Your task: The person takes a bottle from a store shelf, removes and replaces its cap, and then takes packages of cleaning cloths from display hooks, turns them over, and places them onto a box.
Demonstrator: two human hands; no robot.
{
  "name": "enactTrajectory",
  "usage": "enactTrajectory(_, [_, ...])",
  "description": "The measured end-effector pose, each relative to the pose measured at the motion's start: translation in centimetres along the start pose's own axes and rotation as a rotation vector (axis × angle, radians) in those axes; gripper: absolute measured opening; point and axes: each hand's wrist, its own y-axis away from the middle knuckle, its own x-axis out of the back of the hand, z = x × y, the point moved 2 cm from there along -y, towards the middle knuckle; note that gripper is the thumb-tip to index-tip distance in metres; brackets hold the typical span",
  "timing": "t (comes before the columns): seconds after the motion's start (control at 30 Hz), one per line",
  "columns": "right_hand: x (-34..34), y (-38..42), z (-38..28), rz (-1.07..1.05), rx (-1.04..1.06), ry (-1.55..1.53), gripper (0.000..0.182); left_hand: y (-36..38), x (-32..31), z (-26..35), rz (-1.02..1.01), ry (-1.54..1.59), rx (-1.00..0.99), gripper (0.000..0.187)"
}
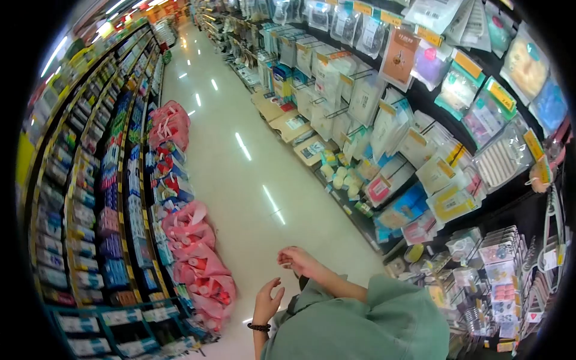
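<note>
Left hand [267, 305] had thumb and fingers apart, dark bracelet [259, 327] at the wrist; right hand [296, 260] was half-curled, couldn't tell if around anything. Green shirt [360, 330] just behind. Nearest, pink bags [205, 283] sat along the left shelves [87, 198], across pale floor [240, 204] from hanging packets [364, 99].

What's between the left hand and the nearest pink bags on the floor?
In the head view, only bare, shiny floor shows between the left hand and the pink bags.
</note>
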Motion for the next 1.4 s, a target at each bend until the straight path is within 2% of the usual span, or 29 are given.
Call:
enactTrajectory(0.1, [-1.0, -3.2, -5.3, -0.015, 0.068, -0.064, 0.018, -5.4, 3.7, -0.3, 0.030, -0.221, -0.084, 0.039])
enactTrajectory(0.13, [-0.7, -4.3, -7.0, -0.016, 0.081, -0.072, 0.018, -7.2, 5.0, 0.0, 0.024, -0.206, -0.014, 0.039])
enactTrajectory(0.27, [1.7, -8.7, -12.4, 0.041, 0.129, -0.150, 0.018, -16.1, 9.6, 2.8, 0.070, -0.208, -0.015, 0.037])
enactTrajectory(0.33, [3.8, -9.0, -15.2, 0.107, 0.159, -0.183, 0.017, -20.3, 10.1, 4.4, 0.086, -0.270, -0.067, 0.037])
enactTrajectory(0.43, [6.5, -9.1, -18.7, 0.183, 0.247, -0.221, 0.016, -26.2, 8.8, 6.2, 0.021, -0.176, -0.189, 0.036])
enactTrajectory(0.53, [8.7, -7.7, -21.2, 0.259, 0.385, -0.257, 0.018, -31.4, 4.7, 7.1, -0.178, -0.024, -0.246, 0.034])
enactTrajectory(0.73, [10.3, -5.7, -26.9, 0.331, 0.578, -0.190, 0.021, -39.4, -2.6, 13.0, -0.578, -0.055, -0.461, 0.037])
enactTrajectory(0.83, [12.0, -7.2, -29.6, 0.436, 0.674, -0.155, 0.021, -45.2, -5.5, 13.8, -0.708, -0.133, -0.517, 0.039])
enactTrajectory(0.87, [12.1, -7.6, -31.4, 0.476, 0.707, -0.153, 0.021, -47.3, -5.7, 15.2, -0.762, -0.150, -0.471, 0.040])
enactTrajectory(0.97, [14.4, -9.7, -37.2, 0.586, 0.772, -0.163, 0.021, -56.0, -8.7, 15.4, -0.694, -0.127, -0.730, 0.040])
enactTrajectory(1.0, [15.2, -10.7, -39.3, 0.619, 0.788, -0.174, 0.021, -59.0, -9.6, 16.2, -0.778, -0.028, -0.625, 0.040])
enactTrajectory(1.1, [18.2, -12.9, -47.1, 0.787, 0.838, -0.169, 0.020, -67.2, -11.3, 19.5, -0.840, 0.071, -0.442, 0.037])
enactTrajectory(1.13, [20.4, -13.8, -49.4, 0.797, 0.864, -0.148, 0.023, -70.3, -12.5, 19.5, -0.810, 0.055, -0.505, 0.039])
enactTrajectory(1.23, [26.1, -15.4, -56.2, 0.939, 0.941, -0.211, 0.028, -77.5, -16.2, 22.1, -0.838, 0.228, -0.407, 0.045])
enactTrajectory(1.27, [27.8, -15.7, -58.0, 0.981, 0.906, -0.282, 0.045, -79.4, -17.2, 23.1, -0.811, 0.204, -0.429, 0.046])
enactTrajectory(1.37, [30.7, -16.4, -62.7, 1.192, 0.999, -0.226, 0.062, -84.4, -20.8, 25.2, -0.757, 0.185, -0.501, 0.051])
enactTrajectory(1.4, [31.0, -16.4, -63.9, 1.200, 0.987, -0.164, 0.073, -86.3, -22.9, 25.0, -0.754, 0.219, -0.534, 0.053])
